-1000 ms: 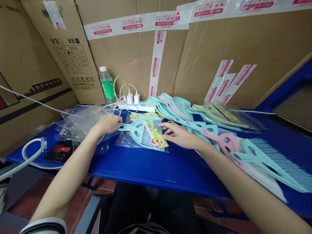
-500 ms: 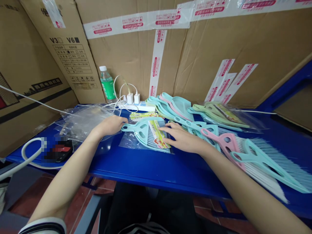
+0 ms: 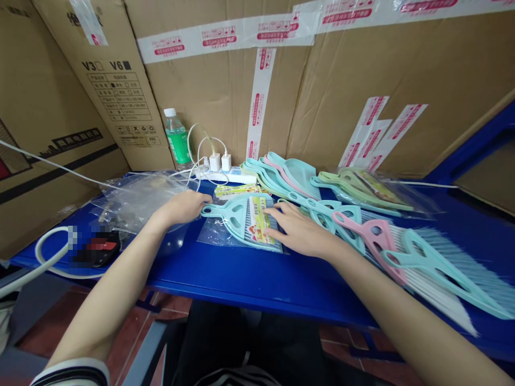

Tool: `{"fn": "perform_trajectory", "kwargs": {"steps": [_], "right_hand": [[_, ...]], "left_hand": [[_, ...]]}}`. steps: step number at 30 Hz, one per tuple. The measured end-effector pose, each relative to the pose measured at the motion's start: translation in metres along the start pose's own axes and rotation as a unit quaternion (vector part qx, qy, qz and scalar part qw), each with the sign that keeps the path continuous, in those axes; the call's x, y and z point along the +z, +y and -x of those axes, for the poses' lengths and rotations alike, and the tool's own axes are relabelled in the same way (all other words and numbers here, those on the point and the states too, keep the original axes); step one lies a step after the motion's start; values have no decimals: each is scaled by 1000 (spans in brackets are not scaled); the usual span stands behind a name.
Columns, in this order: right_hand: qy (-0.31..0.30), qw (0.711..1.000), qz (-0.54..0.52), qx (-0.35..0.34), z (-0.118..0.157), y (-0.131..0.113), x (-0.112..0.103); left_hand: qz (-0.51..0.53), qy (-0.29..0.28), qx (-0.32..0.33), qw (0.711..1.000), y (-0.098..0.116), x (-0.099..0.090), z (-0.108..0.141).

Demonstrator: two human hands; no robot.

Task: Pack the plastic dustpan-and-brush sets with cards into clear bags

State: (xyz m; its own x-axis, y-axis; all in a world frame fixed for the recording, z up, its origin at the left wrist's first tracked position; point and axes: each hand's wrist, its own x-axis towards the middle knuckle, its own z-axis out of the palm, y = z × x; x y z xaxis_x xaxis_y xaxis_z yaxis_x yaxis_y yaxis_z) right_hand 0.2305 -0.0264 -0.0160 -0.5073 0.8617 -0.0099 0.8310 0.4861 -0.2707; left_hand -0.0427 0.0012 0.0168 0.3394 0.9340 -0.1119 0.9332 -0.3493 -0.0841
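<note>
A light-blue brush and dustpan set point(image 3: 234, 220) lies flat on the table, partly in a clear plastic bag point(image 3: 215, 234). Over the bristles is a yellow-and-white printed label card point(image 3: 256, 220). At the handle end, my left hand point(image 3: 187, 208) is closed, its fingertips pinching what looks like the bag's edge; the exact grip is partly hidden. Spread fingers of my right hand point(image 3: 300, 228) rest on the card's right side. Near my right forearm lie several brushes, among them a pink one point(image 3: 372, 236) and a light-blue one point(image 3: 438, 268).
Stacked dustpans point(image 3: 295, 174) lean by the cardboard wall, beside bagged green ones point(image 3: 362, 187). More label cards point(image 3: 237, 191) lie behind the set. Loose clear bags point(image 3: 140, 195), a green-labelled bottle point(image 3: 177, 140), a power strip point(image 3: 229, 176) and a dark device point(image 3: 100, 247) are to the left.
The label card has turned straighter and shifted slightly right across the bristles. My right hand has moved a little left with its fingers on it. My left hand has stayed at the handle end.
</note>
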Motion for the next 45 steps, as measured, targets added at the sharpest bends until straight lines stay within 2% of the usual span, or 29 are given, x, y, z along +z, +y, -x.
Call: {"fn": "perform_trajectory", "kwargs": {"steps": [12, 21, 30, 45], "right_hand": [[-8, 998, 55, 35, 0, -4, -5], [-22, 989, 114, 90, 0, -13, -10], [-28, 985, 157, 69, 0, -17, -11], [14, 985, 171, 17, 0, -9, -5]], "left_hand": [[-1, 1, 0, 1000, 0, -1, 2], [-24, -8, -26, 999, 3, -5, 3], [-50, -7, -59, 997, 4, -8, 4], [-85, -22, -107, 990, 2, -12, 8]]}}
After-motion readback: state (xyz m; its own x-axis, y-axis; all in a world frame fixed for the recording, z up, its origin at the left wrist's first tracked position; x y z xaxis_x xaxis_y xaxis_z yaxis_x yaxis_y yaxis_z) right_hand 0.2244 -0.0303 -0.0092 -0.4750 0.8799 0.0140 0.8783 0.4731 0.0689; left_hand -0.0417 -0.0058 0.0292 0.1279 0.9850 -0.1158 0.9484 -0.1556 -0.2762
